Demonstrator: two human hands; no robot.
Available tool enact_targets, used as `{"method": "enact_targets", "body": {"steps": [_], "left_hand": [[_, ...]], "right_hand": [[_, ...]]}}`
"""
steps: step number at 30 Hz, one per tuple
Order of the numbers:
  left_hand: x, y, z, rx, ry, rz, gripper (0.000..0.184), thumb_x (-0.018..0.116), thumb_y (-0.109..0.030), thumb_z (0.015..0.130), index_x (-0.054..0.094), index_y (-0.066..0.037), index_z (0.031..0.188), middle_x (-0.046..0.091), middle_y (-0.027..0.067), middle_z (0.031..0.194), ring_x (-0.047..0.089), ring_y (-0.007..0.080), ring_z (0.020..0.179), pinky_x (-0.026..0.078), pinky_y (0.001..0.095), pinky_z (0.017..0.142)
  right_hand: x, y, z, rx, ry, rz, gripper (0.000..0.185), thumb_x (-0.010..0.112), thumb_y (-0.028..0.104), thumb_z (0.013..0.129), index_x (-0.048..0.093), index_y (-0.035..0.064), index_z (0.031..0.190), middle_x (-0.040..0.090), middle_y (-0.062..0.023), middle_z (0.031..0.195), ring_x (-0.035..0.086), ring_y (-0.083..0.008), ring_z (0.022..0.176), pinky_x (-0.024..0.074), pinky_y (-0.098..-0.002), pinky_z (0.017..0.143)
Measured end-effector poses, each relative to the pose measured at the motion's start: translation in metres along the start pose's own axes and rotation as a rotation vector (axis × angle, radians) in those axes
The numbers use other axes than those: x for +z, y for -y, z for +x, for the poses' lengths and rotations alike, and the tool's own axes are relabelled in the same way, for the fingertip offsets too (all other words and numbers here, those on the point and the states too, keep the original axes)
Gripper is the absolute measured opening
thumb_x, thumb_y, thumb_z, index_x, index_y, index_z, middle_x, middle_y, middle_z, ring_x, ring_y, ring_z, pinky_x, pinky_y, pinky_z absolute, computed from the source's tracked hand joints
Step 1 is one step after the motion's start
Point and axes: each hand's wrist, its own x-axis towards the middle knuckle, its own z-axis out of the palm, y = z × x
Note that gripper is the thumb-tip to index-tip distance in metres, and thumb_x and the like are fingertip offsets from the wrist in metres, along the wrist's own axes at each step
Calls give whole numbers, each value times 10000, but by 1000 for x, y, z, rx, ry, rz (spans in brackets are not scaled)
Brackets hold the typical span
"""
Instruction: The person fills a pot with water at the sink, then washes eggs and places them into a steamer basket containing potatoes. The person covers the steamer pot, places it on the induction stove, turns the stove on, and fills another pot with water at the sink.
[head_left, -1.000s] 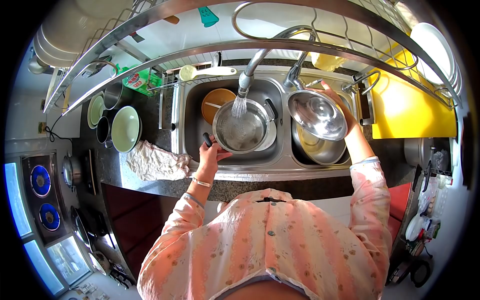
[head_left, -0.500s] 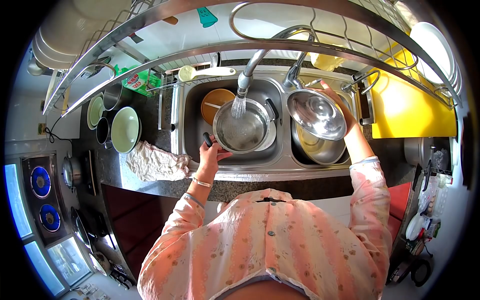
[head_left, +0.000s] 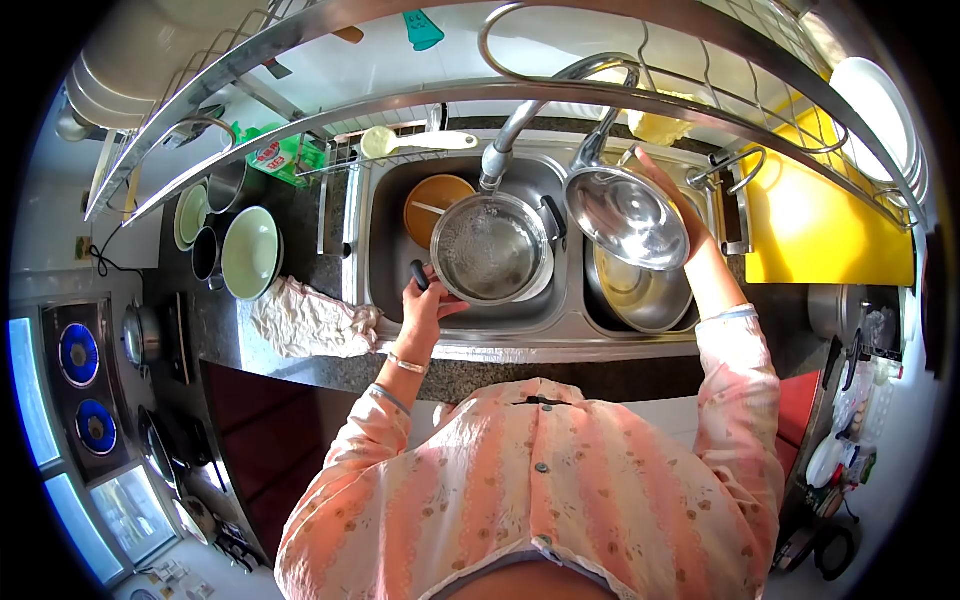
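My left hand (head_left: 422,305) is closed on the black handle of a steel pot (head_left: 490,250) in the left sink basin. Water stands in the pot under the faucet (head_left: 495,160), and no stream shows now. An orange bowl (head_left: 428,210) lies behind the pot on the left, and part of a white dish shows under its right side. My right hand (head_left: 690,215) holds a shiny steel lid (head_left: 628,218) tilted over the right basin, its fingers partly hidden behind it. Below the lid sits a large steel bowl (head_left: 650,295).
A wet cloth (head_left: 312,320) and a pale green bowl (head_left: 252,253) are on the left counter. Behind the sink lies a cream ladle (head_left: 420,141). A metal rack (head_left: 400,98) spans overhead, and a yellow board (head_left: 830,225) stands at right.
The water stream has stopped. The pot has shifted slightly right with my left hand, and the lid has moved slightly left and up in my right hand.
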Motion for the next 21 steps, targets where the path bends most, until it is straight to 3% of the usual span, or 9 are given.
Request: {"method": "enact_targets", "body": {"steps": [1,4,7,8,9,12,13,17,21], "left_hand": [[2,-2,-2,0,-2,-1,444,448,7,739,503,75,1174,638,142,942,670,244,715,605,327,589],[7,-6,-7,-5,-17,-10,379,444,22,765,541,37,1131,639,85,923,669,206,692,598,297,558],[10,-6,-13,27,-18,-10,366,436,27,775,544,35,1124,637,89,917,669,207,701,598,299,558],[10,-6,-16,44,-26,14,390,443,18,766,527,54,1146,639,108,927,667,213,709,600,306,573],[10,-5,-20,61,-37,37,419,450,8,757,509,72,1167,642,127,937,666,219,717,602,314,589],[12,-7,-35,71,-25,21,421,445,18,759,508,72,1172,643,129,940,667,217,719,602,312,591],[12,-8,-41,77,-33,15,421,445,18,759,508,72,1172,643,129,940,667,217,719,602,312,591],[23,-11,-69,66,-15,26,368,451,10,787,524,53,1145,637,104,890,659,205,685,603,317,573],[30,5,-98,82,-34,2,320,481,-25,820,527,24,1134,625,75,843,650,188,650,603,326,563]], "right_hand": [[-4,0,4,-69,133,-178,380,380,238,1001,416,70,1341,586,-48,1215,516,-106,1148,249,-324,1141],[-17,-2,14,-32,125,-581,437,416,198,988,329,76,1398,574,-44,1228,492,-95,1168,258,-324,1133],[-9,-9,-2,-120,136,-306,521,446,159,975,227,56,1437,543,-44,1264,473,-91,1185,267,-321,1120],[22,-16,-14,-245,-90,-428,389,499,160,952,403,12,1299,619,-7,994,510,-44,1077,152,-317,1140],[44,-11,-14,-155,-307,-130,527,581,182,901,368,-13,1342,626,-30,968,519,-70,1082,227,-313,1098],[61,-17,-23,-280,-385,-520,530,605,109,846,433,39,1342,638,-44,915,599,-92,855,457,-264,837],[69,-17,-28,-386,-382,-821,490,616,94,834,487,69,1305,645,-37,870,586,-69,783,482,-253,707],[142,-9,-48,-872,-187,-1419,364,648,61,767,610,65,1130,614,-58,772,590,-155,708,496,-271,626],[159,-39,-44,-1074,-32,-1861,298,689,151,708,651,87,997,599,-45,801,576,-200,844,496,-321,717]]}}
